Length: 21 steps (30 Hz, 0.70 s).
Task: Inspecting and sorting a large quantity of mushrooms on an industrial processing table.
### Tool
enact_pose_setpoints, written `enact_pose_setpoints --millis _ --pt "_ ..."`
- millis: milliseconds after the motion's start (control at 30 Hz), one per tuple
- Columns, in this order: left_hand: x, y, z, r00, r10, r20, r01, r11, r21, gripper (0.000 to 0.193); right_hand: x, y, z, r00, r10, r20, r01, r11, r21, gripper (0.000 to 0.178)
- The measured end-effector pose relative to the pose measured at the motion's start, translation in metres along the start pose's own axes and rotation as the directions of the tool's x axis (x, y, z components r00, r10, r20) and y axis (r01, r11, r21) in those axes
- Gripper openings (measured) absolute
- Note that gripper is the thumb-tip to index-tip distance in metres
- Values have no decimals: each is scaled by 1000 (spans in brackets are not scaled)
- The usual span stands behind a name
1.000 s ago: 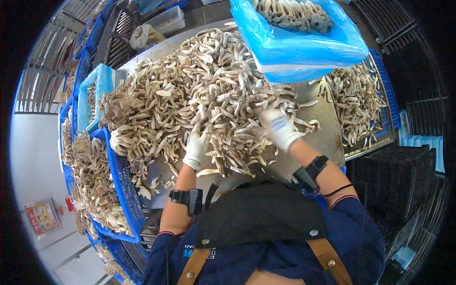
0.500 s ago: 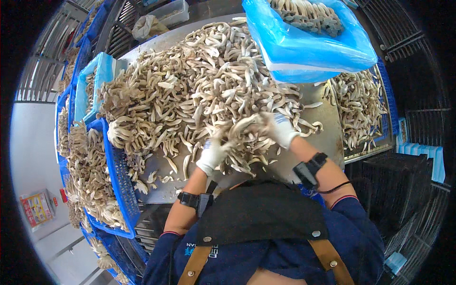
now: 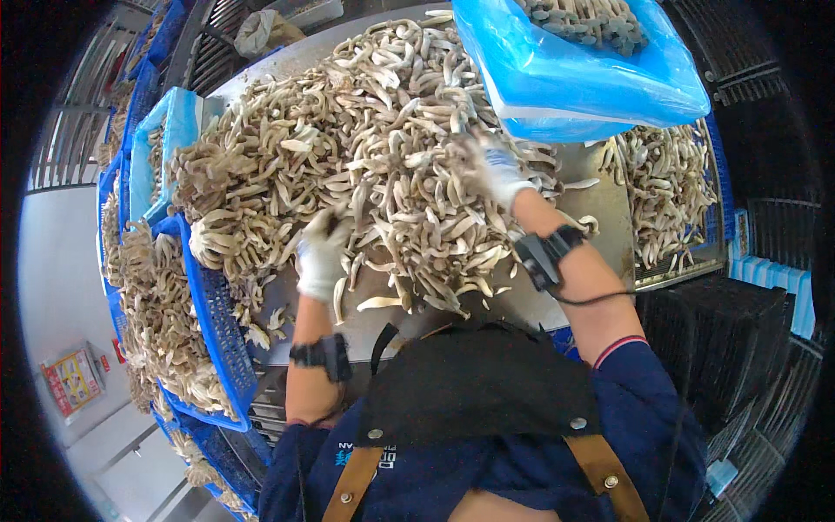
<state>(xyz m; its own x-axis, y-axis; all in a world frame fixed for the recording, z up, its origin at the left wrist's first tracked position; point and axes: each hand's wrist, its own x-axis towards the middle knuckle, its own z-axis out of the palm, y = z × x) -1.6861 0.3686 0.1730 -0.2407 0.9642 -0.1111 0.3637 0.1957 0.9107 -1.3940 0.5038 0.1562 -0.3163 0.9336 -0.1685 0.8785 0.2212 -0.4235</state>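
A large heap of loose mushrooms (image 3: 409, 165) with pale stems and greyish-brown caps covers a metal table (image 3: 581, 161). My left hand (image 3: 322, 257), in a white glove, is at the heap's near left edge. Its fingers are apart and reach toward the mushrooms, and I see nothing held in them. Farther right and farther in, my right hand (image 3: 502, 174), also gloved, lies over the heap. Motion blurs its fingers, so I cannot make out whether they hold a mushroom.
Blue plastic baskets (image 3: 209, 322) full of mushroom clusters line the left side. A box lined with blue film (image 3: 591, 83), holding neatly laid mushrooms, stands at the back right. Beyond the table's right edge, a blue crate (image 3: 722, 183) holds more mushrooms. A light-blue lined box (image 3: 178, 130) sits back left.
My hands have moved apart from the heap's near edge: the left went left, the right went farther into the heap. The mushrooms that were between them now lie on the heap.
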Motion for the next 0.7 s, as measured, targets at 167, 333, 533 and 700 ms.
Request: enact_pose_setpoints --millis 167,333,533,700 --pt "-63 -79 -99 927 4 -376 242 759 604 62 -33 -55 -5 861 -99 499 226 954 -199 72" --pt "-25 -42 -52 954 229 -196 -93 842 531 53 -50 -44 -21 873 -440 210 388 888 248 63" --pt "144 -41 33 997 -75 -25 77 860 505 71 92 -56 -42 978 168 120 -200 919 339 48" --pt "189 11 121 896 -61 440 -286 679 676 76 151 88 45 971 156 -180 -155 988 21 63"
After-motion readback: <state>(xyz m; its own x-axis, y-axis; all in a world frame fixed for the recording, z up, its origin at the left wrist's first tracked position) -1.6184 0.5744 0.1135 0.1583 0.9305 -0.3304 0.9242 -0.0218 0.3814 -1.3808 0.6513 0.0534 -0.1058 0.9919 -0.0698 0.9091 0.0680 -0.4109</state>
